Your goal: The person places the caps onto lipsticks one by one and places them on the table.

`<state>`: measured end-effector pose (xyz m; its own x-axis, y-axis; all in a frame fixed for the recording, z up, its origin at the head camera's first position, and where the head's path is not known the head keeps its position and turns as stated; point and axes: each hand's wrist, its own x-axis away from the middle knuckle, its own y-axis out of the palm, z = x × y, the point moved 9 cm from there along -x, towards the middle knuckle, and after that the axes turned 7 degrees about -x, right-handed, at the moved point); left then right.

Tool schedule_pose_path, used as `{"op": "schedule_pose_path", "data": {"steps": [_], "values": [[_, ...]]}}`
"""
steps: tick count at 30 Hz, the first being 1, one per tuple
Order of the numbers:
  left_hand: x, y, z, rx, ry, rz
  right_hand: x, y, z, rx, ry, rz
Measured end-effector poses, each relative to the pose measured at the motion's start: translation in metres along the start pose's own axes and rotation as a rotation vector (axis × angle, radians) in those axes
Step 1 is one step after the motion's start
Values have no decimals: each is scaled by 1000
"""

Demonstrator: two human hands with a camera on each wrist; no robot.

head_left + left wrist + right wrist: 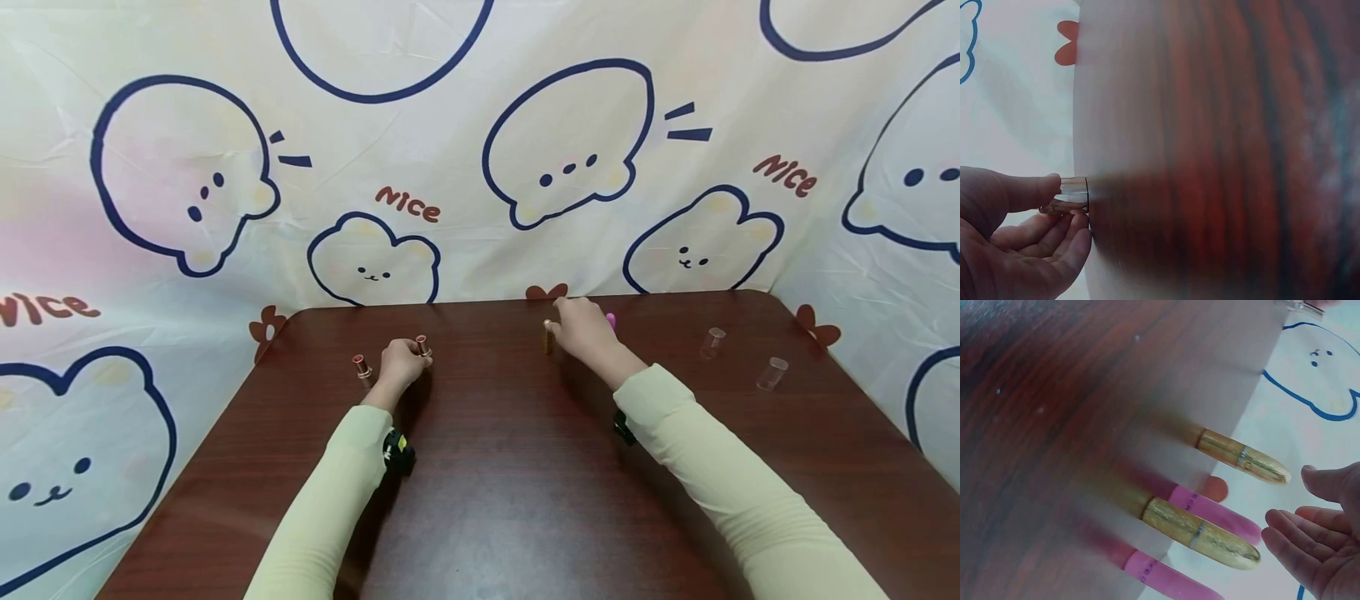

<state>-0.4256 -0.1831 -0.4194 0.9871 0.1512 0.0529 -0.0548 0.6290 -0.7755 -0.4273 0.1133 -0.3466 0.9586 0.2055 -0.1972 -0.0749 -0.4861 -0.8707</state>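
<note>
My left hand (pixel 400 364) pinches an uncapped lipstick (pixel 422 343) near the table's far left; the left wrist view shows its clear and gold base (pixel 1074 187) between thumb and fingers. Just left of that hand stands another uncapped lipstick (pixel 362 367). My right hand (pixel 585 329) is at the far edge beside closed gold lipstick tubes. In the right wrist view, its thumb and fingers are parted near the rounded top of one gold tube (pixel 1241 457), apart from it. A second gold tube (pixel 1200 533) and two pink tubes (pixel 1216 514) stand close by, mostly hidden by the hand in the head view.
Two clear cylindrical caps (pixel 712 343) stand on the right part of the brown table (pixel 480 467). A printed cloth (pixel 450 167) with cartoon bears hangs behind the table's far edge and along both sides.
</note>
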Motion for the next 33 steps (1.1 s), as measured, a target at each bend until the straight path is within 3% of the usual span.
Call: {"op": "schedule_pose_path", "data": {"steps": [12, 23, 33], "values": [[1, -3, -1, 2, 5, 5, 22, -35, -2, -43, -46, 75], [5, 0, 2, -21, 37, -18, 40, -67, 11, -46, -82, 148], [6, -1, 9, -28, 56, -27, 65, -92, 43, -47, 0, 180]]}}
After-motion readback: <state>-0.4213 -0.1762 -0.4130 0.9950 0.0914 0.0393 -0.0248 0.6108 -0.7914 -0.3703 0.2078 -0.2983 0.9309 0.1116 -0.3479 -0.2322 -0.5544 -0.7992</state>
